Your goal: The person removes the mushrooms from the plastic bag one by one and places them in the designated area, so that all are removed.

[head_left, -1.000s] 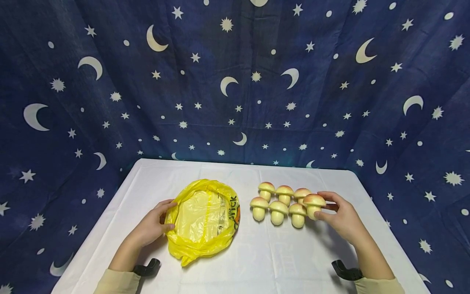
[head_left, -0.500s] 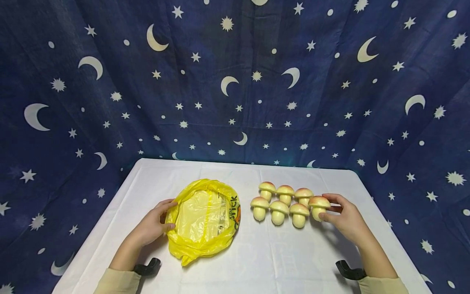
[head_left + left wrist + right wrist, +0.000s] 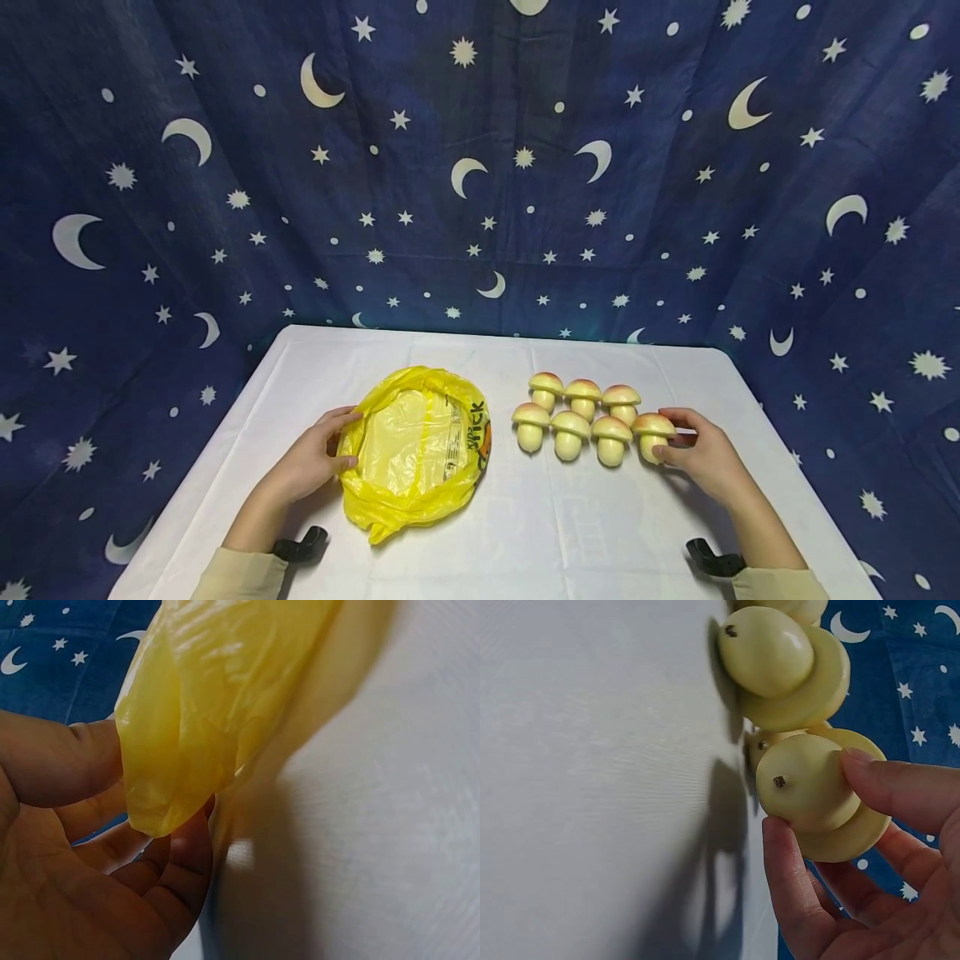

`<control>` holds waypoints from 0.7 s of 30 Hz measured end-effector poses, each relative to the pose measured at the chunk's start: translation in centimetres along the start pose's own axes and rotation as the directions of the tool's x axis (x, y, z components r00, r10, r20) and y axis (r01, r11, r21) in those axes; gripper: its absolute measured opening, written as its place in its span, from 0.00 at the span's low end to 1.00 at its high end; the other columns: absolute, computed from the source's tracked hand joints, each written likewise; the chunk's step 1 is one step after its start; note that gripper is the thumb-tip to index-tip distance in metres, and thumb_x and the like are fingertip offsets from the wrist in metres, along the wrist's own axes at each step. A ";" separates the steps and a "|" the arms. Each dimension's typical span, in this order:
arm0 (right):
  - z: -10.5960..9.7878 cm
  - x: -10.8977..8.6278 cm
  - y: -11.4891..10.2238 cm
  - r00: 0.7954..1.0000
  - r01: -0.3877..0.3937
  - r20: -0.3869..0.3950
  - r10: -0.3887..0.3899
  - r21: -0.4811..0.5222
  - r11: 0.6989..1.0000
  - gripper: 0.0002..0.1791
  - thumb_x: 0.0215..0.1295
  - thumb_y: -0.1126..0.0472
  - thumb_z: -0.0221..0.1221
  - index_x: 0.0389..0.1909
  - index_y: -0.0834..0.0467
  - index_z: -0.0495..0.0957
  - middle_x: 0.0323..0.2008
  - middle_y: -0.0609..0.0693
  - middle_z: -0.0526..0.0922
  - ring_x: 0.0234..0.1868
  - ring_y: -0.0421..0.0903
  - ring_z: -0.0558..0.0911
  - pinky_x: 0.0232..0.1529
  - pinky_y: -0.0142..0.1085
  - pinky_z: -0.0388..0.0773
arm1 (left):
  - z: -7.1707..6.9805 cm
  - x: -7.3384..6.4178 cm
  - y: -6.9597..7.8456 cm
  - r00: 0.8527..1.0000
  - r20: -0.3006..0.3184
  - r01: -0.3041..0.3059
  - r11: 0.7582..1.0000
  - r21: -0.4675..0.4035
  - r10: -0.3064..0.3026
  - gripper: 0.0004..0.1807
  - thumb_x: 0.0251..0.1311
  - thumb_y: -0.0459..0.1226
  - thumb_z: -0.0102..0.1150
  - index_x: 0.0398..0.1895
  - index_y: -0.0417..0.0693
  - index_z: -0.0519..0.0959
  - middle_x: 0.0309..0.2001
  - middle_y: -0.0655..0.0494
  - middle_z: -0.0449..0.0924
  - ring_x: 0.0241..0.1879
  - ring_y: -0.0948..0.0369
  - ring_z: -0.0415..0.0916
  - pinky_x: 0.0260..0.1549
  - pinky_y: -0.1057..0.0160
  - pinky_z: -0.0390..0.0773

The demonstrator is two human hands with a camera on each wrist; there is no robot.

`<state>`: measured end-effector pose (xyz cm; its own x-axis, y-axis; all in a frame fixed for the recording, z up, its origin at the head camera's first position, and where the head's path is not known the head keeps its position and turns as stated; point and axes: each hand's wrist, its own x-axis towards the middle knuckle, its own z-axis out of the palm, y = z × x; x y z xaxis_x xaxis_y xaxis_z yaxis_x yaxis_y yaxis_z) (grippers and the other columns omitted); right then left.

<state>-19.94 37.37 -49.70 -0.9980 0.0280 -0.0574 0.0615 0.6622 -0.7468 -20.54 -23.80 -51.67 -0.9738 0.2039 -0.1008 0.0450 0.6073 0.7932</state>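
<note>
At the left of the table lies a yellow plastic bag (image 3: 408, 450) with its rim rolled into a round mouth. My left hand (image 3: 311, 454) holds the bag's left rim; in the left wrist view the thumb (image 3: 64, 761) and fingers lie on either side of the film. On the right, my right hand (image 3: 697, 454) grips a toy mushroom (image 3: 652, 437) with a reddish-yellow cap, at the right end of the front row. The right wrist view shows thumb and fingers around this mushroom (image 3: 806, 784), its stem end facing the camera. Whether it touches the table is unclear.
Several similar mushrooms (image 3: 567, 433) lie in two rows left of my right hand, nearly touching each other. A white cloth covers the table (image 3: 517, 550). Behind and beside it hangs a dark blue curtain (image 3: 420, 208) with moons and stars.
My right hand has lowered the mushroom toward the table and slightly right, from beside the back row to the end of the front row. The left hand and bag have stayed put.
</note>
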 end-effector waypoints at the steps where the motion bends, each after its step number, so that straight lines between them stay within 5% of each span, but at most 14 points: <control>1: 0.1 0.0 0.1 1.000 -0.001 0.000 0.001 0.007 1.000 0.41 0.62 0.60 0.77 0.74 0.64 0.71 0.69 0.70 0.75 0.61 0.63 0.83 0.41 0.28 0.83 | 0.0 0.0 0.0 1.000 0.001 -0.005 1.000 0.001 0.005 0.41 0.64 0.28 0.71 0.80 0.36 0.67 0.84 0.39 0.58 0.82 0.33 0.58 0.79 0.33 0.60; 21: 1.3 0.0 1.2 0.998 -0.066 0.030 0.062 0.136 0.989 0.42 0.64 0.67 0.74 0.76 0.67 0.67 0.72 0.74 0.70 0.63 0.63 0.82 0.43 0.36 0.92 | 0.2 -0.2 0.3 1.000 0.002 0.014 1.000 0.014 -0.014 0.40 0.63 0.29 0.72 0.79 0.37 0.68 0.83 0.39 0.58 0.81 0.33 0.60 0.78 0.31 0.63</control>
<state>-19.86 37.22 -51.49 -0.9912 0.0468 -0.1238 0.1290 0.5511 -0.8244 -20.28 -23.46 -51.54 -0.9739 0.1969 -0.1129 0.0348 0.6210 0.7830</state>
